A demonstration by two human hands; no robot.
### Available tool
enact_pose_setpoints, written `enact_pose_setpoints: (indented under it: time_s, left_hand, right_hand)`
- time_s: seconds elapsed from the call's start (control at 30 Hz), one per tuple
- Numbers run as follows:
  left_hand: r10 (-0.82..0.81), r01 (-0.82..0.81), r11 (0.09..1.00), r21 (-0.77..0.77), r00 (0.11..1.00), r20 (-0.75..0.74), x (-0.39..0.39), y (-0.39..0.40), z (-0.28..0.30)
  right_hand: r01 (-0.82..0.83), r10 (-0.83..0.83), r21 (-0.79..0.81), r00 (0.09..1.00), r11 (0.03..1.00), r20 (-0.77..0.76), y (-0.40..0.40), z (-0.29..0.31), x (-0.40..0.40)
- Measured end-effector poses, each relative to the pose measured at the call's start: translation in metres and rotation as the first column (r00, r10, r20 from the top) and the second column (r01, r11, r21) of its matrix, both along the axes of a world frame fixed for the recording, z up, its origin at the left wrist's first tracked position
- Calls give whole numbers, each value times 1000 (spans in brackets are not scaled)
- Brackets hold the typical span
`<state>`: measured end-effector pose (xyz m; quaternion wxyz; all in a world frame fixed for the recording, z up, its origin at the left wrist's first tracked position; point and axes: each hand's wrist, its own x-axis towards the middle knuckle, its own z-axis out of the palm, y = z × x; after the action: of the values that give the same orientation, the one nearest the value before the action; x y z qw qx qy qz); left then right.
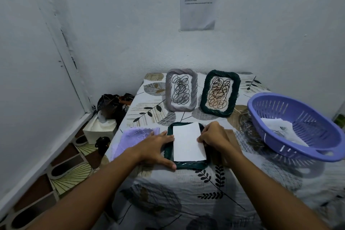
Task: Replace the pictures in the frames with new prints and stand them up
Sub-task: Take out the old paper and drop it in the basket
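Against the far wall, a table (186, 192) under a leaf-patterned cloth carries everything, largest first: a purple slotted basket (291, 127) on the right, tilted a little, holding a loose heap of white paper prints (280, 129) with dark marks on them; how many there are cannot be told. At the back of the table two frames stand upright side by side, a grey frame (181, 91) on the left with a black scribble picture and a dark green standing frame (220, 93) just beside it with a brown and black scribble. In front of them a third, dark green frame (186, 164) lies flat on the cloth, and a blank white print (188, 142) lies within its border. A brown backing board (231, 136) lies just right of this frame, mostly under the right forearm. A lilac cloth (130, 138) lies to the left of it.

The left hand (155, 149) rests flat on the flat frame's left edge, fingers straight and spread, thumb along the near corner. The right hand (212, 136) is at the print's right edge, its fingers curled and pinching that edge.

On the wall above hangs a printed paper sheet (197, 0).
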<state>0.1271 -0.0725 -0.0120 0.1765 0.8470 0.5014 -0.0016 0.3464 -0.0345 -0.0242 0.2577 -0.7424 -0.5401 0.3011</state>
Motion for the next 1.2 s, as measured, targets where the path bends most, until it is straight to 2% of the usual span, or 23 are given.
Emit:
enact_pose_setpoints:
  time_s: [0.4, 0.57, 0.63, 0.7, 0.8, 0.9, 0.97, 1.03, 1.2]
  left_hand:
    - [3, -4, 1000, -23, 999, -39, 3, -5, 7]
    - [-5, 5, 1000, -18, 1000, -21, 1, 1, 1]
    - [2, -1, 1000, -20, 1000, 26, -1, 3, -1]
    - [65, -54, 997, -63, 978, 200, 0, 5, 1]
    - [178, -143, 984, -107, 836, 520, 11, 8, 7]
    - [381, -259, 925, -280, 596, 707, 30, 18, 9]
    - [525, -261, 851, -456, 414, 744, 48, 22, 13]
    - [628, -230, 778, -584, 289, 723, 65, 22, 17]
    - [732, -142, 681, -718, 137, 668, 102, 25, 22]
  right_hand:
    - [24, -25, -13, 997, 1000, -73, 4, -3, 7]
    - [30, -33, -21, 984, 999, -173, 2, 1, 11]
    - [22, -30, -34, 970, 999, -239, -1, 7, 13]
    - [8, -21, -40, 941, 999, -337, -3, 14, 16]
    - [11, -37, -62, 899, 998, -437, -7, 23, 24]
    - [35, -57, -54, 868, 998, -493, -11, 30, 32]
    - [47, -60, -37, 853, 998, -519, -15, 35, 39]
    - [60, -64, -24, 847, 998, -528, -19, 42, 49]
    - [111, -92, 1, 831, 994, -549, -31, 61, 80]
